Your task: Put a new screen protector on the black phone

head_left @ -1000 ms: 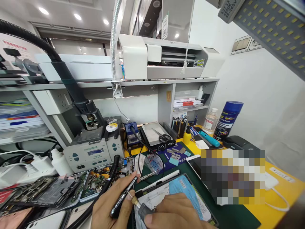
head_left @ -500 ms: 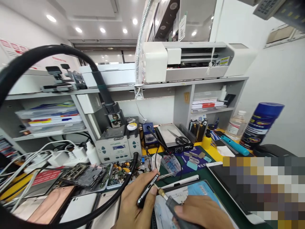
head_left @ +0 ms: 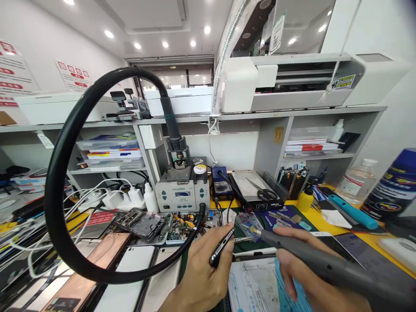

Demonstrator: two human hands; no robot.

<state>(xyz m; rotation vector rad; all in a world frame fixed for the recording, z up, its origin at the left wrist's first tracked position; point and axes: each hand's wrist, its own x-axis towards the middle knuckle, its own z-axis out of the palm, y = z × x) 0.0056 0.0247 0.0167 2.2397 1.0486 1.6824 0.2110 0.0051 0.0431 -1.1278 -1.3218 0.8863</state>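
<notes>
My left hand (head_left: 204,264) pinches a dark phone (head_left: 222,247) between thumb and fingers. Its narrow end, with the charging port and small holes, faces up. A thick grey pen-shaped tool (head_left: 312,253) with a thin brass-coloured tip rests in my right hand (head_left: 302,277), its fingers around the handle. The tip points left and stands apart from the phone, over a clear plastic box (head_left: 248,221). Behind the phone lie metal tweezers (head_left: 243,239). Below both hands is a blue and white printed sheet (head_left: 253,286). The phone's faces are mostly hidden.
A black hose (head_left: 55,182) loops across the left side from a hot-air station (head_left: 177,197). Several phones, including a white one (head_left: 125,277), lie at left near a tray of circuit boards (head_left: 182,225). Scissors (head_left: 263,190) and a blue spray can (head_left: 390,186) stand farther back.
My right hand has drawn the grey tool away from the phone's port end, to the right and up. The phone stays in my left hand. The view has swung left.
</notes>
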